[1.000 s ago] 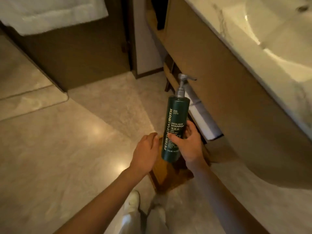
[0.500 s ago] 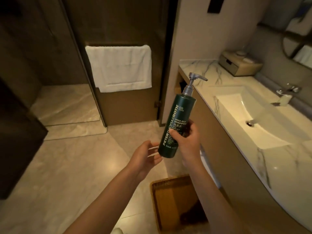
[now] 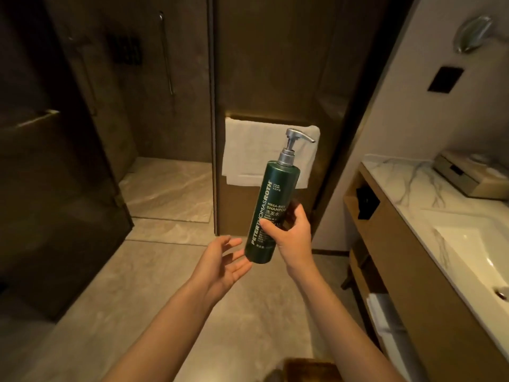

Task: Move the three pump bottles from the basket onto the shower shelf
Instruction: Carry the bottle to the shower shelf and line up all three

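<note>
A dark green shampoo pump bottle point(image 3: 271, 199) with a silver pump head is held up at chest height, tilted slightly right. My right hand point(image 3: 292, 232) is shut around its lower half. My left hand point(image 3: 223, 260) hovers open, palm up, just left of the bottle's base and apart from it. Only the top edge of the woven basket point(image 3: 308, 366) shows at the bottom of the frame. The shower stall point(image 3: 162, 188) lies ahead on the left; a dim ledge point(image 3: 30, 119) shows on its left wall.
A white towel point(image 3: 248, 153) hangs on a rail behind the bottle. The marble vanity point(image 3: 413, 194) with its sink point(image 3: 473, 252) runs along the right, a tissue box point(image 3: 468, 175) on it. A dark glass panel point(image 3: 55, 188) stands at left.
The view has risen from the floor and basket toward the shower. My right hand has lifted the bottle away from the basket, and my left hand has let go and opened.
</note>
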A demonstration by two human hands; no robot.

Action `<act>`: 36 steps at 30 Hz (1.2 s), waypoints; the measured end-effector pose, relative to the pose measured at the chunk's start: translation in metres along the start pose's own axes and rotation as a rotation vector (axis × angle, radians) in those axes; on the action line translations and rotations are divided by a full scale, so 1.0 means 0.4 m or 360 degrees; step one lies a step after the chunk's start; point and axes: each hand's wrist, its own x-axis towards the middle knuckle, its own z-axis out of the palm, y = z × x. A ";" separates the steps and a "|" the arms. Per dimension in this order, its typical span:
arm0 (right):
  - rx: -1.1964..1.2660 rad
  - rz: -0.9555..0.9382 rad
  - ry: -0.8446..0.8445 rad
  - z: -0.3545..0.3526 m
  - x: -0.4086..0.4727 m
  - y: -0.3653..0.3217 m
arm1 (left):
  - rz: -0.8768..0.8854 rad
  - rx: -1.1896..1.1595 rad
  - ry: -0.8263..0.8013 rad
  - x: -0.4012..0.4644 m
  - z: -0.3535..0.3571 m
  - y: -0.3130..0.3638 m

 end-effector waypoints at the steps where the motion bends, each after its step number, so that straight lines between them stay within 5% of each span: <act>1: 0.0014 -0.0017 -0.0034 0.043 0.031 -0.006 | 0.0021 -0.0024 0.0024 0.016 -0.023 0.042; 11: 0.0128 -0.0071 -0.0321 0.375 0.333 0.020 | 0.0063 -0.0241 0.0134 0.234 -0.175 0.348; 25: 0.0180 -0.0049 -0.0718 0.655 1.010 0.057 | 0.0164 -0.0573 0.0338 0.655 -0.069 0.794; 36: 0.0119 -0.0076 -0.0868 1.041 1.364 0.117 | 0.0262 -0.0794 0.0549 0.957 -0.196 1.136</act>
